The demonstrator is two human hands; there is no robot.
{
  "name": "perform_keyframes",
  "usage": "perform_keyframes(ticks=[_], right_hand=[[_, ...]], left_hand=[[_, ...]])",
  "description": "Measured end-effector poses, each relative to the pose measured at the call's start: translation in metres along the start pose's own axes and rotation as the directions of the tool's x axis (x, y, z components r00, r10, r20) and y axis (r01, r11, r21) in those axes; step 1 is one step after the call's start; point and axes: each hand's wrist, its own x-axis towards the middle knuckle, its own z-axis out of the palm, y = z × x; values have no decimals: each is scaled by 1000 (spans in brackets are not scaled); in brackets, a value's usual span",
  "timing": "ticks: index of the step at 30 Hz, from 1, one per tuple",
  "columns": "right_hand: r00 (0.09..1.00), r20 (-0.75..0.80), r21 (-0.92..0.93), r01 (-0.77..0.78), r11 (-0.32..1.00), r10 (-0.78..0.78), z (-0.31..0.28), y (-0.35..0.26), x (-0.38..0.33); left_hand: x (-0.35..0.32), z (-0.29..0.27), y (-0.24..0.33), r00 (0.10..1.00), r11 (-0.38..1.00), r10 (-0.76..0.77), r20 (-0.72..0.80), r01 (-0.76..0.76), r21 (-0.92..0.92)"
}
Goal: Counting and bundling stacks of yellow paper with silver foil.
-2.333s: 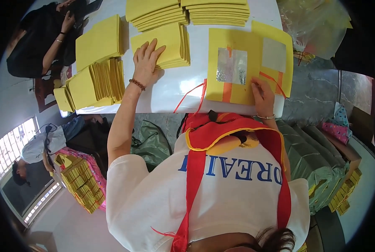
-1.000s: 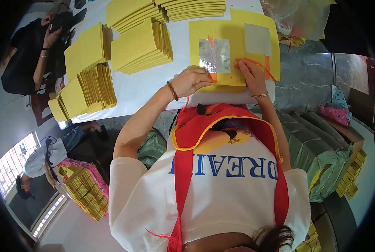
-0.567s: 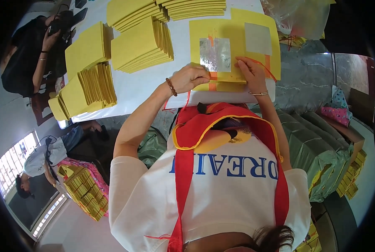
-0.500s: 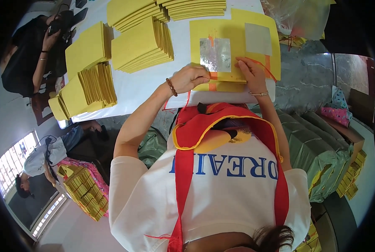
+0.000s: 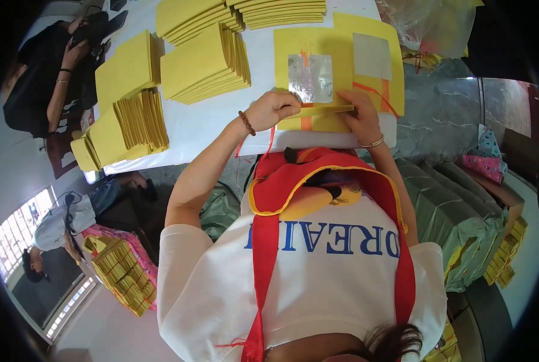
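Note:
My left hand [image 5: 275,108], with a bead bracelet on the wrist, and my right hand [image 5: 359,114], with a thin bangle, both pinch a narrow yellow paper fold [image 5: 327,110] at the near edge of a yellow sheet [image 5: 293,48]. The sheet lies on the white table [image 5: 209,120] and bears a silver foil square [image 5: 310,78] with orange strips. A second yellow sheet with a pale grey square [image 5: 372,55] lies just right of it, partly under the first.
Stacks of yellow paper [image 5: 203,63] fill the table's left and far side, with fanned bundles [image 5: 140,117] near its left edge. A person in black [image 5: 46,72] sits at far left. Green wrapped bales [image 5: 456,205] stand at right, and another person [image 5: 58,223] is lower left.
My left hand left the yellow stack and came to the sheet in front of me. Both hands now grip the folded near edge, which lies flatter than half a second ago.

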Motion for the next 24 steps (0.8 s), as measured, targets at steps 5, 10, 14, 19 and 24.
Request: perform_keyframes(ticks=[5, 10, 14, 19, 24], right_hand=[[999, -20, -35, 38, 999, -39, 0, -2, 2], [999, -29, -49, 34, 998, -35, 1, -3, 2], [998, -25, -45, 48, 998, -49, 0, -3, 3], [999, -25, -65, 46, 997, -48, 0, -4, 3], [998, -33, -52, 45, 998, -47, 1, -2, 3]], left_hand=[[0, -1, 1, 1000, 1000, -22, 15, 22, -14], [0, -2, 1, 997, 997, -71, 42, 72, -19], [1, -4, 0, 996, 997, -64, 68, 66, -33], [1, -6, -3, 996, 998, -28, 90, 33, -58], [0, -6, -8, 996, 997, -26, 86, 32, -75]])
